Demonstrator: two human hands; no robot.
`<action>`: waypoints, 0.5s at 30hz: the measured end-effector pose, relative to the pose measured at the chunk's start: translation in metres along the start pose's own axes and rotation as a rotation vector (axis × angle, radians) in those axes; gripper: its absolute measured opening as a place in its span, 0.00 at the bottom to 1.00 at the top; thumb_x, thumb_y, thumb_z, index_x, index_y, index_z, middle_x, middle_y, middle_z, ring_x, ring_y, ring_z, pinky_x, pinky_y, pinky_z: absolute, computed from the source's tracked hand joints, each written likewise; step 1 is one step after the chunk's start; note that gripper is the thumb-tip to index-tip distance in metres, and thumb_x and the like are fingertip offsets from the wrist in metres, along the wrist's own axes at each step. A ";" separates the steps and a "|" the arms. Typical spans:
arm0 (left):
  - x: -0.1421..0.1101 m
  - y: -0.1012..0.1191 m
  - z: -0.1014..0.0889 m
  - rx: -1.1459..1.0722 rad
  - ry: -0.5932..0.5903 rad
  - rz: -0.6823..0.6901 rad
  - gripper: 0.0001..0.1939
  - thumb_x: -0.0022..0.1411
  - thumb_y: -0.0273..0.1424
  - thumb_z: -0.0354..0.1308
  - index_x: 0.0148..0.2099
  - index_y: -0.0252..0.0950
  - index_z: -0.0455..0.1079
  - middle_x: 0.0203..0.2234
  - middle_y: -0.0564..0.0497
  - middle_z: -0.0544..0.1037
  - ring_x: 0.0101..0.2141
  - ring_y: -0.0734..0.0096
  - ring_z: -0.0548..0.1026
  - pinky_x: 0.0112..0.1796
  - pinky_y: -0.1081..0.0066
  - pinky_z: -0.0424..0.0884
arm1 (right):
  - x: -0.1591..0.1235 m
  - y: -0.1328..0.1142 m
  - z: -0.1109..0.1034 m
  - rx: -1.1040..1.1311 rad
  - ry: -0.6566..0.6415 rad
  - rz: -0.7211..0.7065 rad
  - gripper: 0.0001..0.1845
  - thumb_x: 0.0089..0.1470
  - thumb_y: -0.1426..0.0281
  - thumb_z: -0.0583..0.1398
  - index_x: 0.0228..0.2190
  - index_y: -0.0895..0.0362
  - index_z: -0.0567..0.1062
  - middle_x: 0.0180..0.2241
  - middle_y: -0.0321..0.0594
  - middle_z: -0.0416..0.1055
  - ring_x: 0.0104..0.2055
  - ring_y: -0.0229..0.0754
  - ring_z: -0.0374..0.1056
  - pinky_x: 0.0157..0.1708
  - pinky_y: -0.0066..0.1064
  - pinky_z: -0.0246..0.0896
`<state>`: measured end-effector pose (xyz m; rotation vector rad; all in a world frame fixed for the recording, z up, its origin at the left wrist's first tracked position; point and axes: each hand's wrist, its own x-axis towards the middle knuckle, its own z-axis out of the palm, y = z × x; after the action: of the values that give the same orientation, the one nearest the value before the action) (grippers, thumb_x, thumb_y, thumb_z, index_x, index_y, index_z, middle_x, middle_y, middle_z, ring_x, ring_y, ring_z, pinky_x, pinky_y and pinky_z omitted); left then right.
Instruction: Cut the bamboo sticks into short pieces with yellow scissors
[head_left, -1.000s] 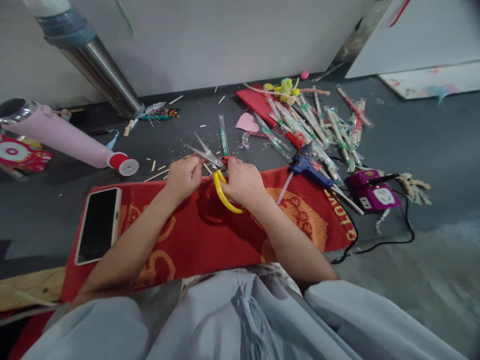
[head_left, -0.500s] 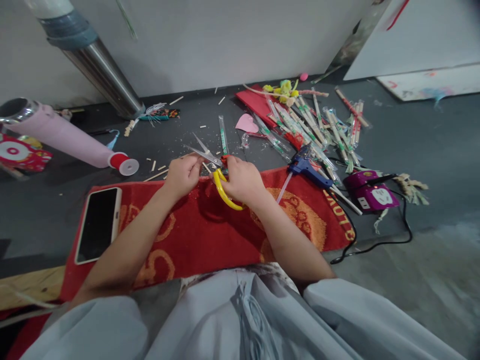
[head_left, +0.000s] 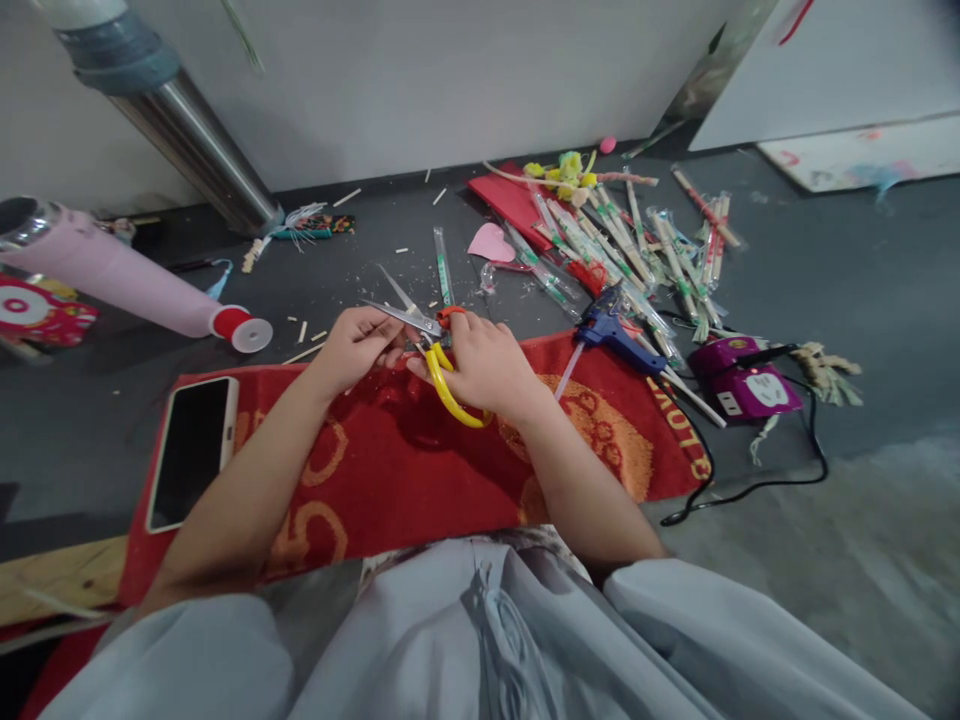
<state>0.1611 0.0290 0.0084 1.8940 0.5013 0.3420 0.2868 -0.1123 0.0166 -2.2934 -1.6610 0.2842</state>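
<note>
My right hand point(head_left: 486, 372) is closed on a pair of scissors point(head_left: 442, 385) with a yellow handle. The blades are spread apart and point up and to the left. A small orange-red piece point(head_left: 448, 318) shows by the right fingers; I cannot tell what it is. Just left of the scissors, my left hand point(head_left: 358, 348) has its thumb and fingers pinched together near the blades. Whatever it holds is too small and hidden to name. Both hands are over the far edge of a red towel point(head_left: 420, 480).
Wrapped sticks point(head_left: 600, 240) lie heaped at the back right beside a blue glue gun point(head_left: 619, 335) and a purple power adapter point(head_left: 746, 378). A phone point(head_left: 193, 455) rests on the towel's left. Left stand a pink tumbler point(head_left: 127, 265), a ribbon spool point(head_left: 244, 328) and a metal pole point(head_left: 210, 150).
My left fingers have shifted slightly left and their grip has changed. A thin pale stick seen between the hands is less visible now. The scissors stay spread in my right hand.
</note>
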 end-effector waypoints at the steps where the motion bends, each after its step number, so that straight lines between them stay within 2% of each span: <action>1: 0.000 0.000 0.000 -0.022 -0.013 -0.013 0.16 0.60 0.41 0.52 0.29 0.35 0.72 0.11 0.55 0.63 0.13 0.78 0.57 0.16 0.75 0.52 | 0.000 -0.001 0.000 0.004 0.001 -0.002 0.38 0.57 0.42 0.44 0.47 0.63 0.65 0.47 0.55 0.71 0.49 0.55 0.68 0.46 0.41 0.57; 9: -0.002 0.003 -0.002 -0.015 0.027 -0.004 0.13 0.60 0.39 0.53 0.30 0.36 0.71 0.11 0.56 0.63 0.12 0.79 0.56 0.16 0.74 0.52 | 0.005 -0.003 0.004 0.018 0.011 0.033 0.26 0.59 0.54 0.50 0.46 0.63 0.69 0.45 0.51 0.74 0.47 0.53 0.71 0.45 0.39 0.59; 15: -0.001 0.005 -0.002 0.007 0.044 0.026 0.14 0.62 0.38 0.50 0.31 0.36 0.71 0.11 0.56 0.63 0.14 0.78 0.59 0.18 0.74 0.56 | 0.007 -0.007 0.003 -0.011 -0.012 0.091 0.26 0.58 0.54 0.50 0.43 0.62 0.71 0.41 0.51 0.75 0.42 0.52 0.73 0.41 0.37 0.61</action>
<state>0.1606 0.0287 0.0137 1.9045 0.5085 0.4000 0.2812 -0.1035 0.0162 -2.3838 -1.5704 0.3094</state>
